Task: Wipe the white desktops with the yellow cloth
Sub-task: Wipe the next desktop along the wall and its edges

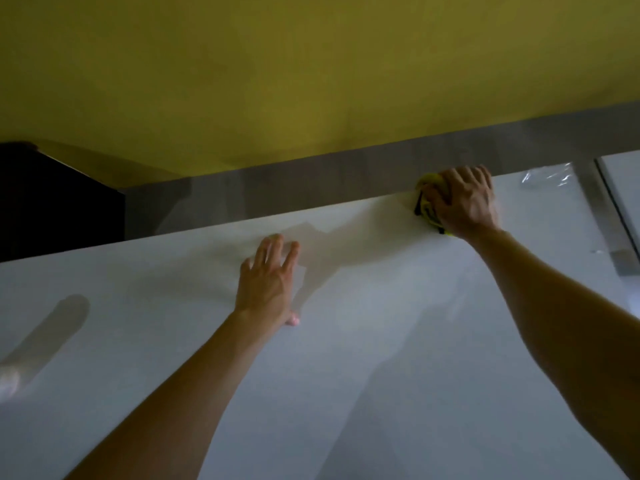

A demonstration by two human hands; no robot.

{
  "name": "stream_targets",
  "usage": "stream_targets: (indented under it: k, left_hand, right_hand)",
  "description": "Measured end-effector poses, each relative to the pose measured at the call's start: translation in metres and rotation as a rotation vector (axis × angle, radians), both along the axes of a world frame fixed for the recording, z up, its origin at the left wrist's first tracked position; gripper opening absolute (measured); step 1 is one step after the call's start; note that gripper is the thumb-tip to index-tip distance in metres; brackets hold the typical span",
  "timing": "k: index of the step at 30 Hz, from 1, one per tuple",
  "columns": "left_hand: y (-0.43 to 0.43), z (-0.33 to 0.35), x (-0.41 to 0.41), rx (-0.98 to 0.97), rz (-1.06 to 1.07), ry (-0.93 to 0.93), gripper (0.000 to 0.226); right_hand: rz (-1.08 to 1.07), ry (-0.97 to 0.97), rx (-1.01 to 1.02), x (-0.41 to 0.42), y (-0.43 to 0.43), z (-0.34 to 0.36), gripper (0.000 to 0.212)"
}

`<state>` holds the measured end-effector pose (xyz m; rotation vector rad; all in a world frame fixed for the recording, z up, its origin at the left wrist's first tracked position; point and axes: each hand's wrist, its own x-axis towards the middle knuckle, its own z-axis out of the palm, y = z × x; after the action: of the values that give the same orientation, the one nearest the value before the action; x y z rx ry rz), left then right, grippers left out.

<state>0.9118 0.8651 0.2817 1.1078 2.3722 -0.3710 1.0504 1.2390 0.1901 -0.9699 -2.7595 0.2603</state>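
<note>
A white desktop [346, 375] fills the lower half of the head view. At its far edge my right hand [464, 199] covers a bunched yellow cloth [426, 202] with dark markings, fingers curled over it and pressing it down on the surface. Only the cloth's left side shows from under the hand. My left hand [268, 282] lies flat on the desktop near the middle, fingers straight and spread, holding nothing.
A yellow wall [311, 81] rises behind the desk, with a grey strip [346, 174] along the far edge. A dark cabinet [52, 199] stands at the back left. Clear plastic wrap [549, 176] lies at the far right corner, beside a second white desktop [623, 181] across a gap.
</note>
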Motion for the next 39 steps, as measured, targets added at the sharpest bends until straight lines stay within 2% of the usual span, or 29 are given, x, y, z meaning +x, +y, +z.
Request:
stream_targets:
  k: [2,6,9,13,16,19,21,23,27,30,35,39]
  left_hand:
    - [-0.001,-0.004,0.002,-0.001,-0.001,0.012,0.148]
    - [-0.004,-0.004,0.000,0.014,-0.026,0.049,0.148]
    - [-0.002,-0.007,0.003,0.029,-0.009,0.071,0.153]
    - [-0.001,-0.002,0.004,-0.013,-0.022,0.048,0.152]
    - [0.000,0.001,0.005,-0.030,-0.004,0.019,0.151]
    - [-0.003,-0.001,0.003,-0.005,-0.006,0.036,0.149]
    - [-0.004,-0.003,0.001,0.008,-0.014,0.039,0.148]
    - [-0.004,-0.003,0.002,0.020,-0.016,0.030,0.148]
    - [-0.003,0.001,0.003,0.053,-0.019,0.076,0.148]
    - [-0.002,0.002,0.005,0.027,-0.016,0.081,0.149]
    - [0.010,0.007,0.010,0.001,0.017,0.072,0.147]
    - [0.013,0.007,0.014,-0.009,0.094,0.053,0.145]
  right_hand:
    - [-0.078,-0.048,-0.006,-0.020,-0.030,-0.003,0.040]
    - [0.259,-0.010,-0.114,-0.094,-0.141,0.002,0.044]
    - [0.380,0.007,-0.203,-0.127,-0.191,0.016,0.051]
    - [0.462,0.067,-0.241,-0.087,-0.126,0.010,0.048]
    - [0.238,0.057,-0.150,-0.023,-0.021,0.006,0.045]
    - [0.067,-0.058,-0.057,0.028,0.049,0.007,0.055]
    - [-0.078,-0.142,-0.036,0.020,0.040,0.011,0.054]
    - [-0.117,-0.191,-0.072,-0.008,-0.004,0.019,0.053]
    - [0.167,-0.161,-0.144,-0.081,-0.121,0.025,0.058]
    - [0.219,-0.117,-0.181,-0.118,-0.172,0.023,0.057]
    - [0.354,-0.112,-0.258,-0.097,-0.122,0.016,0.054]
    - [0.153,-0.122,-0.199,-0.017,0.007,0.011,0.059]
